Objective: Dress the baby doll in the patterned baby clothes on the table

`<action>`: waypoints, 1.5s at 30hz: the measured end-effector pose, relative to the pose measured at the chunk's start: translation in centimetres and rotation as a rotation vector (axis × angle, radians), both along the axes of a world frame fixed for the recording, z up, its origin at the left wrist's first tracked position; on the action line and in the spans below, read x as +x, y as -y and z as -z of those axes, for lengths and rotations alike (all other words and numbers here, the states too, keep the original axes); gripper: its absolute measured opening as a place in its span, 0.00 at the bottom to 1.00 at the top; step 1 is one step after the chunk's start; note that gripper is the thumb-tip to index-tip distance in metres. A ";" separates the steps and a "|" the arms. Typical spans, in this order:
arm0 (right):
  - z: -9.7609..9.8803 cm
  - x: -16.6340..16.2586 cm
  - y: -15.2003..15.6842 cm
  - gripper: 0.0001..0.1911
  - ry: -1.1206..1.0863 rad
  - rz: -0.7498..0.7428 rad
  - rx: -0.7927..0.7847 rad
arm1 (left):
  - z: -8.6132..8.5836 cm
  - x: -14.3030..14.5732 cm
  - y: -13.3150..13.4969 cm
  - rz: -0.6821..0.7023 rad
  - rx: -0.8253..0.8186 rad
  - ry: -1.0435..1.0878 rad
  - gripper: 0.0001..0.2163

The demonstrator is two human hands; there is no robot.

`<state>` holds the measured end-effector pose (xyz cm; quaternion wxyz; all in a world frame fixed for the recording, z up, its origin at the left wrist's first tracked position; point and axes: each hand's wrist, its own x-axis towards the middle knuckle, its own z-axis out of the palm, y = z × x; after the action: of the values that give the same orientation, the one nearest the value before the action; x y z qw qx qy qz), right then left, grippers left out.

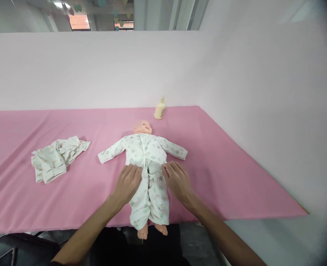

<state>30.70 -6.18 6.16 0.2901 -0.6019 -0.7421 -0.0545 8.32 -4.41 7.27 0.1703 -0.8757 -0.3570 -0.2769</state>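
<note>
Left hand [128, 181] and right hand [178, 181] are curled at the doll's [144, 128] waist, grip unclear — its shirt [136, 147], likely soft and light, is best held by the hem [157, 162].

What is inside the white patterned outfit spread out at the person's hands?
A doll's head shows at the top and its bare feet at the bottom. Its torso, arms and legs cannot be seen, because the outfit covers them.
</note>
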 end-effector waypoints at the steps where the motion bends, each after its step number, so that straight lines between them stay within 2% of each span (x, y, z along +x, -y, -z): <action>1: -0.1 -0.1 -0.3 0.14 -0.033 0.012 0.002 | -0.2 0.2 0.0 0.004 0.001 0.016 0.06; 5: -1.4 0.0 -0.7 0.14 -0.303 0.012 -0.046 | -0.8 0.8 0.1 -0.013 0.017 0.063 0.06; 10: -3.3 0.8 -1.2 0.13 -0.877 -0.178 -0.339 | -0.7 1.1 0.3 0.000 -0.009 0.018 0.08; 13: -3.4 0.8 -1.9 0.14 -1.231 -0.319 -0.458 | -0.4 1.2 0.2 0.010 -0.035 -0.012 0.09; 15: -3.3 0.6 -2.3 0.14 -1.355 -0.360 -0.506 | -0.2 1.2 0.2 -0.010 -0.046 -0.023 0.08; 17: -3.0 0.4 -2.2 0.15 -1.294 -0.329 -0.499 | -0.1 1.3 0.3 -0.046 -0.057 -0.032 0.07; 19: -2.5 0.3 -1.7 0.14 -1.092 -0.229 -0.417 | -0.2 1.6 0.5 -0.075 -0.072 -0.024 0.05; 22: -1.4 0.2 -0.8 0.14 -0.719 -0.101 -0.197 | -0.8 2.6 0.8 -0.075 -0.090 -0.007 0.05; 25: 0.0 0.2 -0.2 0.18 -0.448 -0.048 -0.007 | -1.2 3.6 0.8 -0.106 -0.095 -0.003 0.07; 28: 0.7 0.1 -0.3 0.12 -0.283 -0.002 0.040 | -1.2 3.9 0.8 -0.204 -0.090 0.002 0.09; 31: 0.5 -0.1 -0.7 0.11 -0.171 0.031 0.089 | -1.0 3.6 0.9 -0.283 -0.140 -0.051 0.11; 34: -0.3 -0.4 -1.0 0.10 -0.178 0.039 0.176 | -0.9 3.1 0.9 -0.317 -0.208 -0.115 0.12; 38: -1.4 -0.9 -0.6 0.09 -0.283 -0.133 0.134 | -0.6 2.9 0.7 -0.305 -0.224 -0.096 0.12; 40: -1.5 -1.1 -0.1 0.08 -0.239 -0.178 0.087 | -0.5 2.8 0.7 -0.305 -0.236 -0.086 0.10; 45: -0.4 -0.9 0.2 0.12 0.035 -0.038 0.053 | -0.6 2.6 0.7 -0.291 -0.248 -0.111 0.10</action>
<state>29.75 -6.36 6.60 0.2937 -0.5786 -0.7568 -0.0791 10.87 -5.14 7.85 0.1189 -0.8431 -0.5012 -0.1544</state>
